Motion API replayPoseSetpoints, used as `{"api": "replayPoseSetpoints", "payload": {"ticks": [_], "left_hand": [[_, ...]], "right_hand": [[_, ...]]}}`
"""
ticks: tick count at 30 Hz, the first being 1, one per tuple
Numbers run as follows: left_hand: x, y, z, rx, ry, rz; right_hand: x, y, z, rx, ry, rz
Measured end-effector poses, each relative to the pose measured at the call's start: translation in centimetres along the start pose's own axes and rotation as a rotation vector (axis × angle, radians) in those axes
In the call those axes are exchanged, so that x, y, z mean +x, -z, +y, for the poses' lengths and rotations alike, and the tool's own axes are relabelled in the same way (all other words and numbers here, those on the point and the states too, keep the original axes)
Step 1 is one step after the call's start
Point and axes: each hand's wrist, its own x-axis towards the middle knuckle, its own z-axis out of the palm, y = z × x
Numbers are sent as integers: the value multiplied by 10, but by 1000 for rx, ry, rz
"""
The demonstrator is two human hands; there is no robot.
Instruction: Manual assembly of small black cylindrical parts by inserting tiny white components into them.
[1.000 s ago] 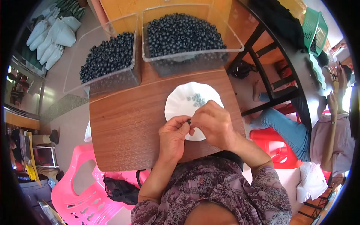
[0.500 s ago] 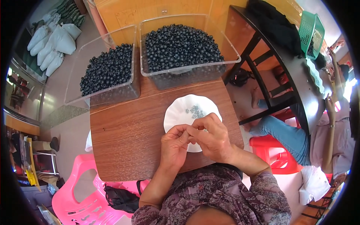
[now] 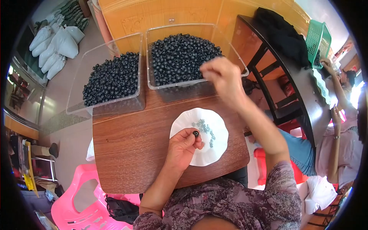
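Observation:
Between the thumb and index finger of my left hand (image 3: pixel 182 147) is a small black ring-shaped piece (image 3: pixel 196 133) with a hole in its end. This hand is closed on it, above the left part of a white scalloped plate (image 3: pixel 182 122). Small pale-green bits (image 3: pixel 205 127) are scattered on the plate. My right hand (image 3: pixel 224 78) hovers over the right front of a clear plastic tub (image 3: pixel 168 85) heaped with similar black pieces (image 3: pixel 180 57). Its fingers are drawn together; whether anything is between them is hidden.
A second clear tub (image 3: pixel 124 104) of black pieces stands left of the first on the wooden table (image 3: pixel 130 153). A pink chair (image 3: pixel 74 195) is at the lower left. On the right, another person (image 3: pixel 347 145) sits at a dark table (image 3: pixel 303 82) bearing a green basket (image 3: pixel 319 38).
My hands were together over the plate. The right has moved up and away to the tub. My left stays by the plate, and the black piece in it now shows.

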Motion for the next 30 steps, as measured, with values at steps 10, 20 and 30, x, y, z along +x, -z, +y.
{"api": "replayPoseSetpoints", "payload": {"ticks": [10,20,30], "left_hand": [[5,14,0,8,-3,36],[6,13,-1,27,5,78],[8,17,-2,41,-11,95]], "right_hand": [[72,-63,73,-576,167,-443],[72,-74,67,-640,61,-523],[72,-82,71,-659,116,-455]]}}
